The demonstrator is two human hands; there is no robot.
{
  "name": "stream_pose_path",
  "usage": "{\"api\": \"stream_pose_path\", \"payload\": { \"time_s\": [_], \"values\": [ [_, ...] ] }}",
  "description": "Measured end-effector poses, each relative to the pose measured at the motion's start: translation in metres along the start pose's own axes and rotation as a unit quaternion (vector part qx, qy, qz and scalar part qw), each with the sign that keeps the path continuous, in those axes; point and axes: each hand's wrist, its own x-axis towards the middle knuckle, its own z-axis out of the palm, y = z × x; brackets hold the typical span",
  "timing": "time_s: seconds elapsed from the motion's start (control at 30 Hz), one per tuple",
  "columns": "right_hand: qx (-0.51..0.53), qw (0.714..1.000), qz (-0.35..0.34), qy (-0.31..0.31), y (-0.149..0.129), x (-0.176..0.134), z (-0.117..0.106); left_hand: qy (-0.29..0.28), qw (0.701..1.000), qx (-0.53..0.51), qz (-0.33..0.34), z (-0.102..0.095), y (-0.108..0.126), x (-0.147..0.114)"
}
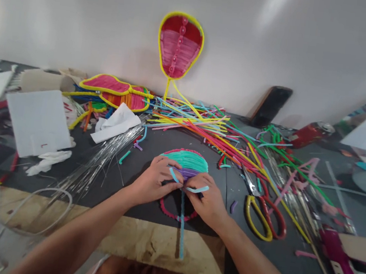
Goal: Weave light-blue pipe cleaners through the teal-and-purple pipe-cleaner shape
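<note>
A round pipe-cleaner piece (186,160) with a dark pink rim lies at the front of the table. Turquoise rows fill its far part, with purple rows below them, and its near part is open. My left hand (155,180) is closed at the purple rows, fingertips pinched on a light blue pipe cleaner (198,189). Meeting it from the other side, my right hand (206,201) pinches the light blue pipe cleaner too. Its short ends stick out past my fingers. A longer light blue strip (181,238) hangs down over the near rim. My fingers hide the exact contact.
Scissors (263,210) with yellow and red handles lie right of my right hand. Loose pipe cleaners (192,120) are heaped behind. Silver wires (92,170) spread on the left. A finished pink-and-yellow panel (180,47) stands against the wall, near a phone (271,106) and a can (311,133).
</note>
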Motion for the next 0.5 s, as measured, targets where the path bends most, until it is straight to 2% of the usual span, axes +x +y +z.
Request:
{"api": "stream_pose_path", "payload": {
  "time_s": [0.13,0.23,0.37,0.5],
  "values": [
    [0.007,1.000,0.019,-0.015,0.002,-0.001,-0.009,-0.009,0.999,0.001,-0.044,0.000,-0.004,0.001],
    [-0.007,0.998,-0.004,-0.055,0.006,-0.003,-0.018,-0.005,0.997,0.017,-0.069,-0.003,-0.006,0.001],
    [-0.040,0.993,-0.048,-0.096,0.011,-0.005,-0.027,0.008,0.997,0.043,-0.065,-0.007,-0.008,0.001],
    [-0.060,0.990,-0.053,-0.116,0.014,-0.005,-0.033,0.043,0.993,0.090,-0.063,-0.011,-0.010,0.001]
  ]
}}
